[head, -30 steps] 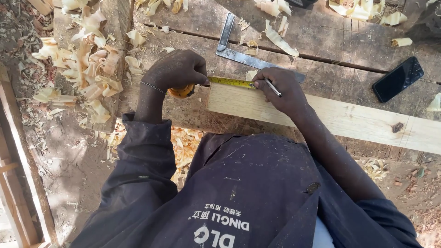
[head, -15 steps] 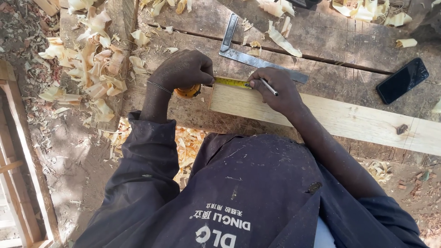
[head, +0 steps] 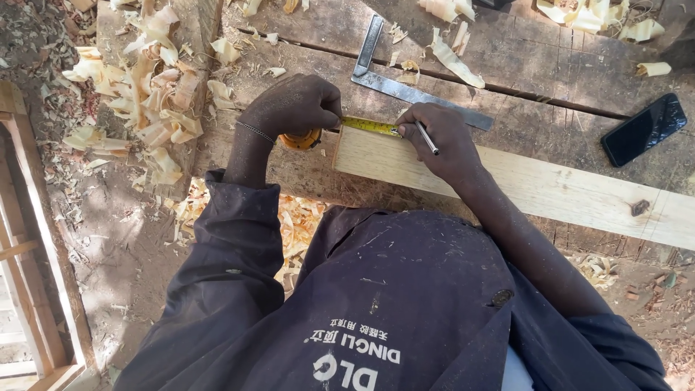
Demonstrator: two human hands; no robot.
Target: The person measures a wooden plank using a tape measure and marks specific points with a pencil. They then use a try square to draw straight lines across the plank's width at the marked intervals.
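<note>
A pale wooden plank [head: 550,190] lies across a rough workbench [head: 550,94]. My left hand [head: 293,107] grips a yellow tape measure case [head: 302,140] at the plank's left end. Its yellow tape [head: 371,127] stretches along the plank's top edge. My right hand [head: 443,141] rests on the plank and holds a pencil [head: 426,137], its fingers at the end of the tape. Dark blue sleeves cover both arms.
A metal try square [head: 405,88] lies just beyond the hands. A black phone [head: 643,129] sits on the bench at the right. Wood shavings [head: 156,94] pile up at the left. A wooden frame [head: 32,239] stands at the left edge.
Both hands stay on the tape and plank; only the camera view has shifted slightly.
</note>
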